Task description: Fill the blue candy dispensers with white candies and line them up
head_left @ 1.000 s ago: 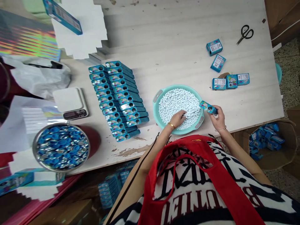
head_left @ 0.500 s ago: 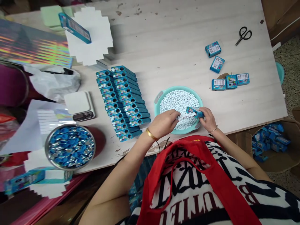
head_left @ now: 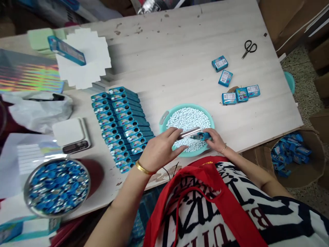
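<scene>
My left hand [head_left: 161,145] is closed on one end of a shiny metal scoop [head_left: 190,132], its thumb showing below. The scoop tilts over a turquoise basin [head_left: 164,127] holding many small white candies [head_left: 189,117]. In my right hand [head_left: 215,140] is a small blue candy box [head_left: 203,136], gripped at its right end above the basin's near right side. The scoop's far end meets or overlaps this box; which of the two I cannot tell. Left of the basin stand two rows of blue boxes [head_left: 133,133] with round openings, some with white candies at the opening.
Blue packets [head_left: 225,78] and black scissors [head_left: 248,49] lie at the right. A pot [head_left: 88,181] of blue and silver pieces, a white scale [head_left: 70,133] and a stack of white card [head_left: 89,58] stand left. A carton [head_left: 315,164] of blue packets sits beyond the right edge.
The view has shifted, so the table's things appear further left and lower. The metal scoop now shows plainly beside the box, lifted from among the candies. The right hand still holds the box.
</scene>
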The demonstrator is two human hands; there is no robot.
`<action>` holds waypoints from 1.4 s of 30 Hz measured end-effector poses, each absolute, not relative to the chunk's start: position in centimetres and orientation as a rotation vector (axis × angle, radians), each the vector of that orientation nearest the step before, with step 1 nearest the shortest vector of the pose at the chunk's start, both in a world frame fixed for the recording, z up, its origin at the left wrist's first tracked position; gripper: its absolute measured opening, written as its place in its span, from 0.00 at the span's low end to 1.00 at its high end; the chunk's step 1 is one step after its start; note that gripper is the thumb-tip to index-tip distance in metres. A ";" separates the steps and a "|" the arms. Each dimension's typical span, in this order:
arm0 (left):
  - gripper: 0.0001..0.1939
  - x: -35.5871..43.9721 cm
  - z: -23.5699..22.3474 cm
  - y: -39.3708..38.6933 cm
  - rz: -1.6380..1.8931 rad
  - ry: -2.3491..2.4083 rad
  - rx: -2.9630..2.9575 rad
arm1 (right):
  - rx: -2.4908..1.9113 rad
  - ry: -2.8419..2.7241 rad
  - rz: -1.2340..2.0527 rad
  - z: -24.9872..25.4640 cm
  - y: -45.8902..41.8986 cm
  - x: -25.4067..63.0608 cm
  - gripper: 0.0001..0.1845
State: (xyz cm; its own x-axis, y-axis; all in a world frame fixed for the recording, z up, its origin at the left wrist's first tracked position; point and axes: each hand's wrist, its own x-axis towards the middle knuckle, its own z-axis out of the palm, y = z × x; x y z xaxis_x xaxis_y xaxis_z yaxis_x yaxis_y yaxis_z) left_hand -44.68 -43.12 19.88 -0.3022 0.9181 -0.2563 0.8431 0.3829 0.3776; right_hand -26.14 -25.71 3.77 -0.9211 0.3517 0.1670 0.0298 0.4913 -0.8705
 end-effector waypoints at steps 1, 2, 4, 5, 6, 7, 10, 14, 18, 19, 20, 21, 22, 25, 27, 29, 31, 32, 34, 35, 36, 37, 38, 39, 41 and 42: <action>0.26 -44.9 18.6 -43.0 0.325 2.198 1.511 | -0.311 -2.396 1.433 3.8 -26.1 -26.2 0.20; 0.27 -44.9 17.1 -42.8 0.393 2.168 1.509 | -0.298 -2.380 1.455 3.7 -26.4 -26.3 0.20; 0.22 -44.7 14.2 -42.3 0.467 2.097 1.508 | -0.255 -2.384 1.498 3.4 -26.7 -26.8 0.20; 0.18 -44.5 13.0 -42.2 0.487 2.070 1.501 | -0.244 -2.398 1.526 3.2 -26.2 -27.1 0.22; 0.15 -44.3 12.1 -42.2 0.509 2.057 1.488 | -0.258 -2.410 1.552 2.9 -25.3 -27.5 0.25; 0.13 -44.3 11.6 -42.4 0.536 2.062 1.469 | -0.312 -2.415 1.561 2.8 -23.7 -27.9 0.28; 0.13 -44.7 12.0 -44.7 0.632 2.196 1.355 | -0.741 -2.371 1.342 2.9 -15.4 -28.3 0.26; 0.14 -45.9 14.6 -50.6 0.597 2.468 1.076 | -1.099 -2.494 0.842 2.8 -1.2 -28.2 0.21; 0.13 -46.7 14.1 -57.8 0.440 2.667 0.790 | -1.182 -2.783 0.903 -0.6 8.2 -30.5 0.22; 0.13 -46.7 13.2 -59.4 0.414 2.691 0.727 | -1.174 -2.831 0.907 -1.4 9.2 -31.1 0.23; 0.13 -46.8 12.1 -60.8 0.390 2.703 0.670 | -1.161 -2.875 0.917 -1.9 9.7 -31.7 0.25; 0.13 -46.9 10.8 -62.0 0.367 2.703 0.618 | -1.164 -2.887 0.921 -2.3 9.8 -32.2 0.27; 0.12 -47.0 9.5 -62.8 0.343 2.692 0.575 | -1.168 -2.879 0.932 -2.5 9.6 -32.6 0.29; 0.13 -47.7 5.4 -63.8 0.254 2.647 0.476 | -1.255 -2.768 1.007 -2.4 8.3 -33.2 0.33; 0.14 -48.3 3.2 -63.7 0.199 2.631 0.414 | -1.376 -2.669 1.061 -2.2 7.2 -33.0 0.30; 0.15 -48.6 1.6 -63.7 0.181 2.627 0.358 | -1.484 -2.544 1.125 -1.7 6.3 -31.8 0.29; 0.18 -48.2 0.8 -63.9 0.221 2.658 0.332 | -1.504 -2.385 1.173 -0.8 5.1 -29.8 0.32; 0.21 -47.7 0.7 -64.0 0.262 2.702 0.329 | -1.493 -2.296 1.190 -0.1 4.2 -28.5 0.33; 0.26 -46.4 0.9 -63.8 0.369 2.838 0.342 | -1.493 -2.106 1.330 1.6 1.8 -26.0 0.30; 0.27 -45.6 1.2 -63.4 0.430 2.895 0.371 | -1.494 -1.991 1.488 2.6 0.1 -24.9 0.27; 0.25 -45.0 1.6 -62.6 0.489 2.917 0.428 | -1.482 -1.855 1.719 3.6 -1.9 -24.0 0.27; 0.22 -44.5 1.9 -61.4 0.541 2.892 0.516 | -1.418 -1.710 1.945 4.6 -4.3 -23.2 0.29; 0.19 -44.1 2.1 -59.9 0.575 2.822 0.629 | -1.341 -1.586 2.133 5.5 -6.9 -22.7 0.31; 0.17 -44.0 2.3 -58.0 0.583 2.726 0.750 | -1.281 -1.492 2.287 6.2 -9.7 -22.4 0.32; 0.16 -44.5 2.0 -53.7 0.514 2.565 0.932 | -1.233 -1.339 2.556 7.3 -15.2 -21.9 0.35; 0.15 -44.9 1.6 -51.5 0.447 2.530 0.976 | -1.223 -1.300 2.643 7.7 -17.8 -21.7 0.36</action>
State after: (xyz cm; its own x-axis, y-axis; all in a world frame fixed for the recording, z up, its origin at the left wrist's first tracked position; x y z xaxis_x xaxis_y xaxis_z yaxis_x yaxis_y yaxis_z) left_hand -44.95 -51.49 1.63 -0.6808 0.6915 -0.2417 0.5667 0.7063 0.4243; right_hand -21.69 -17.79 7.66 -0.7050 0.2726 -0.6547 0.3523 -0.6666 -0.6569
